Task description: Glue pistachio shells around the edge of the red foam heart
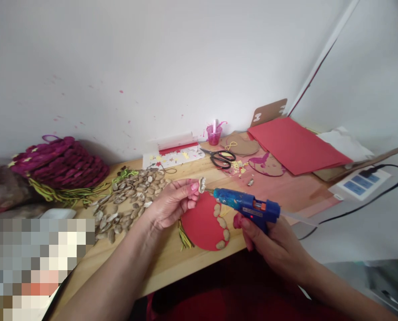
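Between thumb and fingers, my left hand (pixel 175 200) pinches a peanut shell half (pixel 202 184), its hollow side showing. My right hand (pixel 268 238) is wrapped round the handle of a blue hot glue gun (pixel 244 203), a clear glue stick (pixel 295 218) sticking out of its back. The nozzle points left and is at or very near the shell. Below both hands lies a red paper disc (pixel 199 225) with several peanut shells (pixel 221 222) along its right edge. A yellow-green and dark tassel (pixel 185 236) shows at its left.
Loose peanut shells (pixel 132 196) are heaped at left, by a purple shell-covered ornament (pixel 65 162). Black-handled scissors (pixel 222 158), a purple-stained cup (pixel 214 133) and cardboard pieces (pixel 240 145) sit at the back. Red sheets (pixel 299 145) and a power strip (pixel 362 183) with black cable are at right.
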Demonstrator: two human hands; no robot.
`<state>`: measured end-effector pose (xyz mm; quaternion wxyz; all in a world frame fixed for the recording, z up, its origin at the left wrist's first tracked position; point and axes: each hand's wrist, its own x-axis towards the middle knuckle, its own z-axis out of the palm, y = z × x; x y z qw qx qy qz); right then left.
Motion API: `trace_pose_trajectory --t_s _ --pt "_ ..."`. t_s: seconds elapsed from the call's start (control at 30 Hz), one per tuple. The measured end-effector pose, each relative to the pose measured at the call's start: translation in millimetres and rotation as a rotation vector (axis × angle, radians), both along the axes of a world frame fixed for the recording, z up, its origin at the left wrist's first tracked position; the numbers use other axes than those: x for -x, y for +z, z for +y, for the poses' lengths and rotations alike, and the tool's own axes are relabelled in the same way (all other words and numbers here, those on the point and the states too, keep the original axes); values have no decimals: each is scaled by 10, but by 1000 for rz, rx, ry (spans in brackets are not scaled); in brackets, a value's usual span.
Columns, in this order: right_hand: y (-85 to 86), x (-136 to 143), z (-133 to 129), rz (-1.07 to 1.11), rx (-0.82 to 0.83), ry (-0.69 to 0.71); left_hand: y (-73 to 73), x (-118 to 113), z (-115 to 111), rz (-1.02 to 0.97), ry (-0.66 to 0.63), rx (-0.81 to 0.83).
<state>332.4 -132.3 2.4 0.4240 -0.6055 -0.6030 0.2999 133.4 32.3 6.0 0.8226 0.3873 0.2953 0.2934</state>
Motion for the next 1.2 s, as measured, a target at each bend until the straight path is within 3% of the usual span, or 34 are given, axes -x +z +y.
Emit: trace_pose_trajectory --t_s 0.13,0.33,0.43,0.57,0.87,1.2 --pt "-59 -49 100 293 136 -47 16 12 20 121 64 -147" --pt "-121 -136 328 902 193 -151 -62 -3 -3 608 81 -776" --pt "-112 -153 399 1015 260 -171 -114 -32 -31 795 99 -1096" --pt "-104 -141 456 1082 319 -130 -154 -76 -65 922 53 -1349" --pt "-194 -133 519 1190 417 -75 -148 -160 -141 1111 -25 -1534" --pt "-231 -141 512 1224 445 -70 -198 -162 -142 1152 -22 -1583"
